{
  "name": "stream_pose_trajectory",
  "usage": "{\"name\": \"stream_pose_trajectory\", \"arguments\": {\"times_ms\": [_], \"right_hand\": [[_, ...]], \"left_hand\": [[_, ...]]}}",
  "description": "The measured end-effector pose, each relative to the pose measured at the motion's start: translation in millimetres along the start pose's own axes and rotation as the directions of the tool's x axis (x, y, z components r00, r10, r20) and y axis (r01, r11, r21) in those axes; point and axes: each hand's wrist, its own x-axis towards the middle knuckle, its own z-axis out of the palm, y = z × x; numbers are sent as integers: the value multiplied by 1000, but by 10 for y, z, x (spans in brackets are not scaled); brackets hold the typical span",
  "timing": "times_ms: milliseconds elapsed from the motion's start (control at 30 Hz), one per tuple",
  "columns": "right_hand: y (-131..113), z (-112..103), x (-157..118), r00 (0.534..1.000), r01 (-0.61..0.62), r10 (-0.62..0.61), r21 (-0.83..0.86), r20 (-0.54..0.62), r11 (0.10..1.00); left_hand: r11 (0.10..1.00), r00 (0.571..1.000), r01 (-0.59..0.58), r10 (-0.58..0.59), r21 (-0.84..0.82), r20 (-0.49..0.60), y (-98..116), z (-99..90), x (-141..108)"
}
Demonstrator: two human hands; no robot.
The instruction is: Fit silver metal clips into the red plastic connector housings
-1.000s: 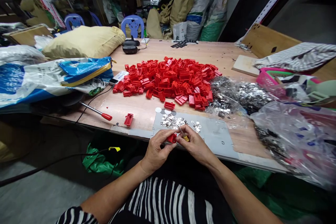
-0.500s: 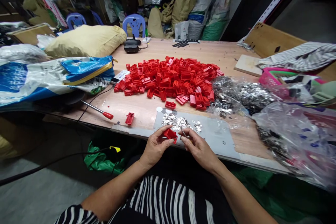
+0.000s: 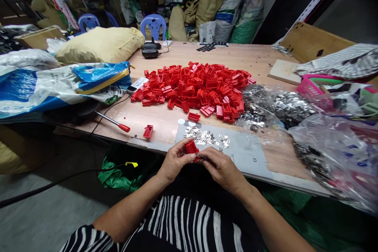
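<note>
My left hand [image 3: 176,161] grips a small red plastic housing [image 3: 191,147] between thumb and fingers, above the table's front edge. My right hand [image 3: 222,165] is closed on a thin metal tool [image 3: 201,156], perhaps tweezers, mostly covered by the fingers. Its tip meets the housing's lower right side; whether a small part sits at the tip cannot be made out. Just beyond both hands, a scatter of small flat silver metal plates [image 3: 201,137] lies on a grey mat [image 3: 246,153]. One loose red housing [image 3: 148,131] rests to the left, another [image 3: 194,117] behind the plates.
A large heap of red housings [image 3: 197,84] covers the middle of the table. Clear bags of metal parts [image 3: 291,106] lie at right, beside a pink basket [image 3: 311,84]. At left are a red-tipped lever [image 3: 124,127], a blue-white sack [image 3: 56,86] and a beige sack [image 3: 100,45].
My right hand has moved left and turned inward, bringing the thin metal tool against the red housing. The housing has tilted more upright in my left hand. The view has shifted slightly.
</note>
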Motion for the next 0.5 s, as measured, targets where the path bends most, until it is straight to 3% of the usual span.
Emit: {"name": "stream_pose_trajectory", "arguments": {"times_ms": [300, 500], "right_hand": [[-29, 6, -24, 1000, 4, -3, 23, -30, 1000], [-52, 8, -23, 993, -114, 115, 37, -21, 993]], "left_hand": [[995, 1000, 27, -28, -91, -2, 26, 17, -2], [994, 999, 36, -36, -101, 0, 36, 17, -5]]}}
